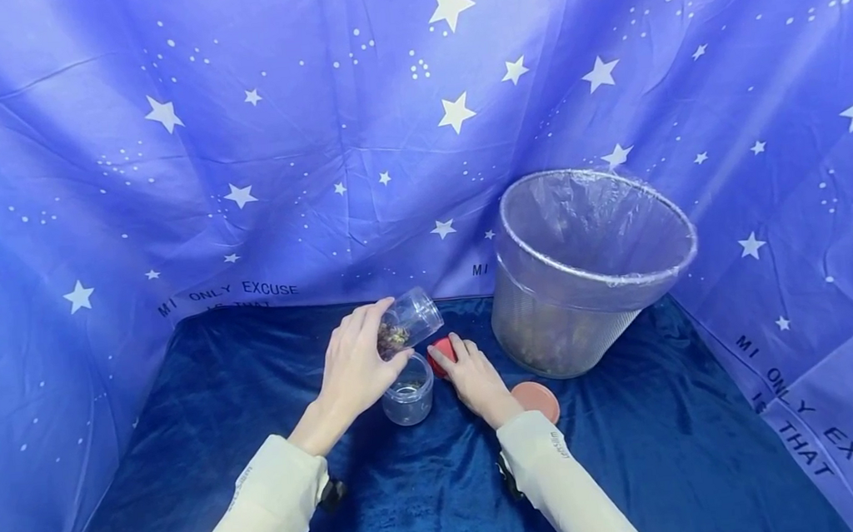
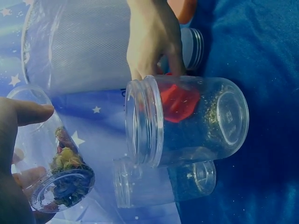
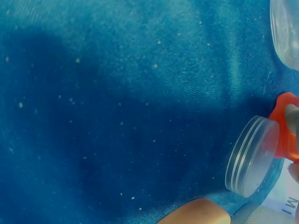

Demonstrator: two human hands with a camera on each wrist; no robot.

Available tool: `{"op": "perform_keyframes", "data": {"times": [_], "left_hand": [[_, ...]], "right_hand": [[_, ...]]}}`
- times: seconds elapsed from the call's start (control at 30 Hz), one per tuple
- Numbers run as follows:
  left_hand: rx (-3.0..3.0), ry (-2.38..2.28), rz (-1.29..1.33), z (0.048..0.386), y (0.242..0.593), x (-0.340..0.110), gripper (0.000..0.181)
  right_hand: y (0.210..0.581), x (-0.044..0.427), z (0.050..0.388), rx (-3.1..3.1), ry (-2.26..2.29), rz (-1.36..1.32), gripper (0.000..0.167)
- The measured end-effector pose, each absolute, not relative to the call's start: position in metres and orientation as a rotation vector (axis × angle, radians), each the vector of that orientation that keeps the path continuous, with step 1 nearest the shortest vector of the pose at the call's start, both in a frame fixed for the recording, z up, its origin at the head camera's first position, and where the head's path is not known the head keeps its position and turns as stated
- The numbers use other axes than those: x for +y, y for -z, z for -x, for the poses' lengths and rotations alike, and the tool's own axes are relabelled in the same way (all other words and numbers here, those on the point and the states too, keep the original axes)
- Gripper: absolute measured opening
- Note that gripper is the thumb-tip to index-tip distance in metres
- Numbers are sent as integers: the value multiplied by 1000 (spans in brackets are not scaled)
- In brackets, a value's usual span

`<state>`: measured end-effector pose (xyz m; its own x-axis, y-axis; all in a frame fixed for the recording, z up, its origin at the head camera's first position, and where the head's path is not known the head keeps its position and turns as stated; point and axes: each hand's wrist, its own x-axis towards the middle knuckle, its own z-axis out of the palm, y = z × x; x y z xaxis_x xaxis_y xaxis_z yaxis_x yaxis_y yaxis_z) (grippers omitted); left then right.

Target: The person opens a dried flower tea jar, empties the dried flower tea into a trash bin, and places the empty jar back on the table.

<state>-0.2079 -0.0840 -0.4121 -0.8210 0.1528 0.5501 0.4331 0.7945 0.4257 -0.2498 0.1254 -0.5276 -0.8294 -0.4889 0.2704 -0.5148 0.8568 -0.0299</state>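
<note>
My left hand (image 1: 354, 359) grips a clear jar (image 1: 415, 313), tilted above a standing clear jar (image 1: 409, 405). Dried flower and leaf bits (image 2: 67, 161) lie toward the base end of the held jar. A few crumbs (image 2: 212, 112) show in the bottom of the standing jar. Behind that one, the left wrist view shows another clear jar (image 2: 163, 184), which the left hand hides in the head view. My right hand (image 1: 475, 375) holds a small red wavy-edged piece (image 3: 286, 126), its exact kind unclear, with fingers and thumb. Beside it is a clear ridged lid (image 3: 252, 156).
A mesh waste bin (image 1: 544, 332) with a clear liner stands at the back right. An orange-pink round lid (image 1: 537, 403) lies by the right wrist. Dark blue velvet cloth (image 1: 636, 450) covers the table, and a starry blue curtain (image 1: 315, 183) hangs around it.
</note>
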Motion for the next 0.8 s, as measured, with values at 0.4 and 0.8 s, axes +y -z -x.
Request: {"op": "perform_keyframes", "data": {"times": [0.4, 0.8], "left_hand": [[-2473, 766, 465, 207, 414, -86, 72], [-2460, 771, 456, 209, 415, -86, 72]], "right_hand": [[522, 126, 246, -2866, -78, -811, 51], [524, 129, 246, -3008, -148, -779, 56]]}}
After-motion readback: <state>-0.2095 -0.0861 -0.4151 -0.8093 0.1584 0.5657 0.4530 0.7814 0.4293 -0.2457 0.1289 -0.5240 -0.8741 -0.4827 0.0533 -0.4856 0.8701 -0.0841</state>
